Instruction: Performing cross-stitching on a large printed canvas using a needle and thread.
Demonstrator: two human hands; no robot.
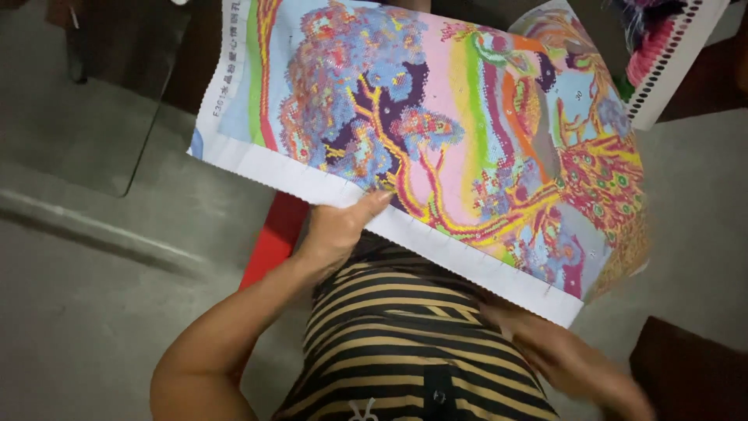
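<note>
The left hand gripped the near white border of a large colourful patterned canvas, thumb on top and fingers clenched beneath it. The canvas was spread above the person's lap, over a black-and-tan striped shirt. The right hand was blurred, just below the canvas's near right corner; its grasp could not be told. A thread card lay far right.

Your way forward is blocked by the wide, colourful printed canvas, which spreads across your lap and hides whatever lies beneath it. To your left the grey floor gives open room beside the red seat edge. On your right, a dark brown block and the white perforated thread rack narrow the passage.
</note>
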